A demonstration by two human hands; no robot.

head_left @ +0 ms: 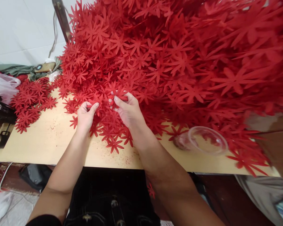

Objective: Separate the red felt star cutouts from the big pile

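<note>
A great heap of cut-out flowers (169, 59) covers the far and right parts of the worktop (49, 141), spilling toward its near edge. A smaller pile of flowers (30, 100) lies apart on the far left. The left hand (86, 116) and right hand (127, 108) meet at the heap's near-left foot, side by side. A clear cup (205, 139) lies tipped on the worktop to the right of the hands, against the heap.

Both hands work at the near foot of a large red flower pile (169, 56) on the desk (49, 141). Left hand (86, 114) pinches one flower; right hand (127, 108) grips another. A clear cup (206, 141) lies near the desk's front edge.
</note>
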